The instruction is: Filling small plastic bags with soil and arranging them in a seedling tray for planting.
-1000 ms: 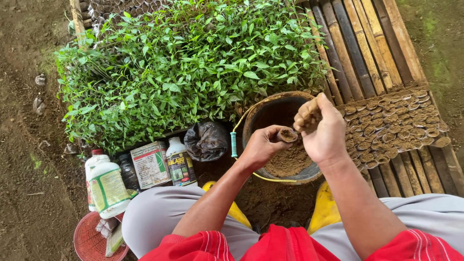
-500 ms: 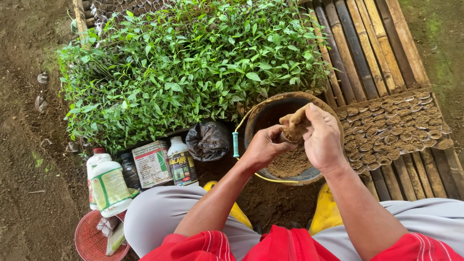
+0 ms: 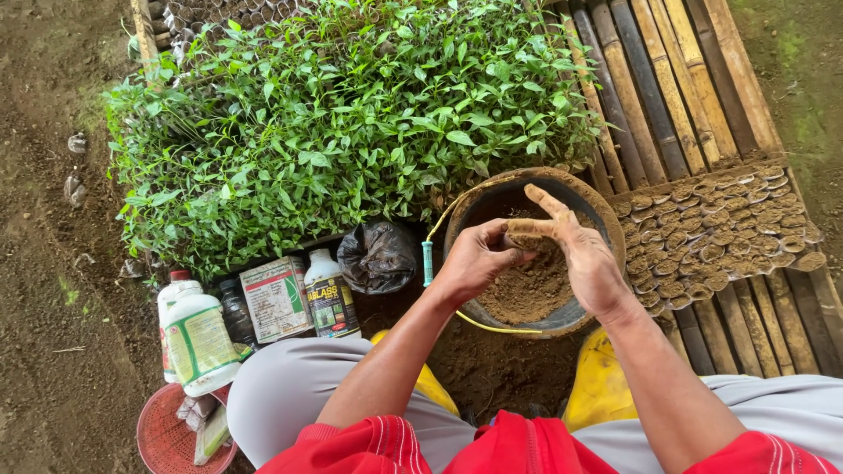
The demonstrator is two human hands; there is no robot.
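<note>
Soil-filled small pot (image 3: 524, 227) sits pinched between both hands over the soil bucket (image 3: 606, 219): left hand (image 3: 479, 259) fingers curled around it, right hand (image 3: 587, 259) fingers clamped, index extended.

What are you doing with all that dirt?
A seated person holds both hands over a round bucket of brown soil. The left hand and right hand together pinch a small soil-covered tube above it. To the right, many small soil-filled cups lie packed on bamboo slats. A thick bed of green seedlings stands behind, and bottles stand by the left knee.
</note>
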